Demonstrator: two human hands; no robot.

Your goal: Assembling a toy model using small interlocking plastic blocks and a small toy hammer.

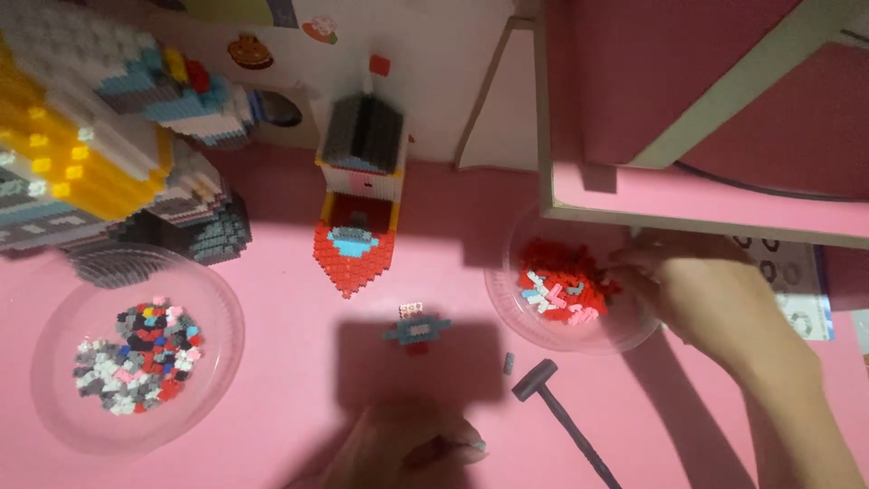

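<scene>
Inside the round clear plastic bowl of red, pink and pale blue studded bricks (566,288), the right hand (701,294) is dipped with fingers bunched, their grip not discernible, while left of it the left hand (412,445) is seen loosely curled, empty.

R hand (701,294) reaches in from the lower right, forearm running diagonally up-left, wrist bent, fingers (634,267) curled downward and bunched at the tips, back of hand toward the camera. L hand (407,448) sits low at the bottom edge in shadow, fingers loosely folded, probably closed in a pinch, though it's too dark to tell.
</scene>
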